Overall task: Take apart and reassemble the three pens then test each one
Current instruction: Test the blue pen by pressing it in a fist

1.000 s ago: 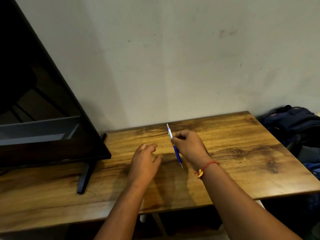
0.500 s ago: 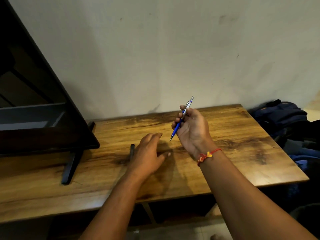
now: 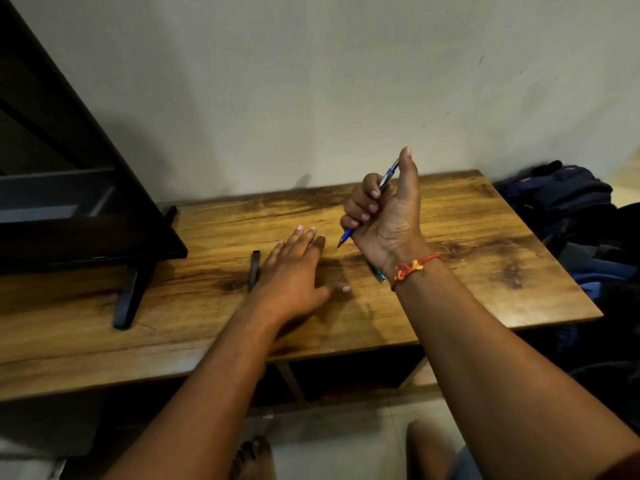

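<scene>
Your right hand [image 3: 384, 216] is curled tight round the blue pen [image 3: 348, 233], held above the table [image 3: 467, 244] with its tip down-left and your thumb raised at the top end. Your left hand [image 3: 294, 271] lies flat, fingers straight and gripping nothing, just right of a dark pen [image 3: 255, 268]; a green pen [image 3: 380, 276] shows partly behind your right wrist. This appears to be the start of disassembly: bring the left hand up to the barrel and unscrew.
</scene>
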